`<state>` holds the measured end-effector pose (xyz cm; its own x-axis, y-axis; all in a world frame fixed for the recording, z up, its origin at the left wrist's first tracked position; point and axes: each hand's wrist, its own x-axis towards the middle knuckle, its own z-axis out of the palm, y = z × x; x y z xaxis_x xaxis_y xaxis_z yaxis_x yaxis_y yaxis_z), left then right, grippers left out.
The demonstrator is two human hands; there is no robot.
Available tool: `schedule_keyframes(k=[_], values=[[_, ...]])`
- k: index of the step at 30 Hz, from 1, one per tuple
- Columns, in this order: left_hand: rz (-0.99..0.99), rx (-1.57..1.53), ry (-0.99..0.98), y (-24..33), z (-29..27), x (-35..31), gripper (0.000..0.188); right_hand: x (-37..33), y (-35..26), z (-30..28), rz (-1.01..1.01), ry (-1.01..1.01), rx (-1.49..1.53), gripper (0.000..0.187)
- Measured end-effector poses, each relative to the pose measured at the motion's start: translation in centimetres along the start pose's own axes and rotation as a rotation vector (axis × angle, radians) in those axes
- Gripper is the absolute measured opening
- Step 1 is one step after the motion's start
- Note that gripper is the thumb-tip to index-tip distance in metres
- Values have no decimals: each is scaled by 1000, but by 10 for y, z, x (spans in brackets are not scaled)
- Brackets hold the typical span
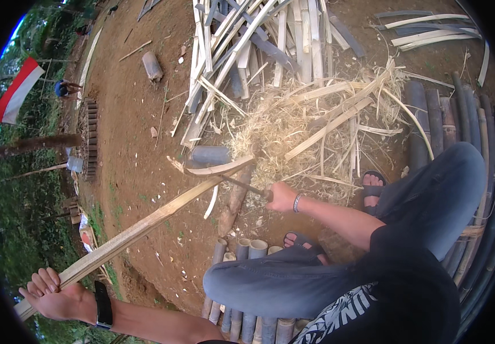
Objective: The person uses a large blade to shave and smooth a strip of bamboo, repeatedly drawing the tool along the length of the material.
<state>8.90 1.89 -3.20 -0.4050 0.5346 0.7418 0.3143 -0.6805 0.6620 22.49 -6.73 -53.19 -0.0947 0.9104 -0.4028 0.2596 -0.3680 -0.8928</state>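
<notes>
My left hand [58, 292], at the lower left, is closed round a long pale bamboo strip [144, 222]. The strip slants up and away toward the middle of the view. My right hand [282, 196] grips the handle of a knife [241, 183], its thin dark blade pointing left. The blade lies at the strip's far end, between it and a curved sliver [218, 168] lifting off the top. Below that end is a short round log [237, 200] on the ground.
Pale shavings [276, 123] are heaped beyond my right hand, with a pile of split bamboo strips [247, 46] behind. A dark bamboo piece [211, 155] lies near the log. Bamboo poles [480, 229] form a seat around me. A red-and-white flag [16, 92] and another person [66, 88] are far left.
</notes>
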Motion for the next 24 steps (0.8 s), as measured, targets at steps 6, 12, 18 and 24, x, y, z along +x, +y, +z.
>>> schedule_keyframes(k=[6, 12, 18, 24], values=[[-19, -22, -8, 6, 2, -8, 41, 0, 44, 9, 242, 78, -125, 27], [9, 0, 13, 8, -2, -5, 39, -9, 38, -14, 140, -60, -147, 25], [13, -15, 16, 3, -8, -1, 39, 4, 13, 12, 36, -48, -26, 30], [-13, -53, 12, 8, -6, -8, 40, 9, 72, 5, 259, 4, 40, 28]])
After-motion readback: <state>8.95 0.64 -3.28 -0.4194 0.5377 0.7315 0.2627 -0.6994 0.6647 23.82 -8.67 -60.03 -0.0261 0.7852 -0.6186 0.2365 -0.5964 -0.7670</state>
